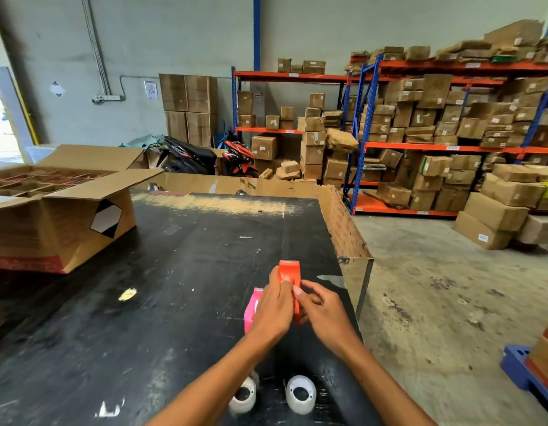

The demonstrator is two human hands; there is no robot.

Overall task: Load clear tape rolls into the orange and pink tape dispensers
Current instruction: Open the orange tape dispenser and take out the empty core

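The orange tape dispenser [289,272] is held upright over the black table [162,296], near its right edge. My left hand [274,310] grips its left side with the thumb on top. My right hand [320,312] pinches its right side and lower edge. Just left of my left hand the pink tape dispenser [251,307] stands on the table, partly hidden by the hand. Two clear tape rolls lie near the front edge: one [300,394] between my forearms, the other [243,395] partly under my left forearm.
A large open cardboard box [60,222] sits on the table's left side. A cardboard wall [346,229] lines the far and right table edges. Shelves of boxes [451,133] and parked motorbikes [205,158] stand beyond. A blue pallet [524,373] lies at lower right.
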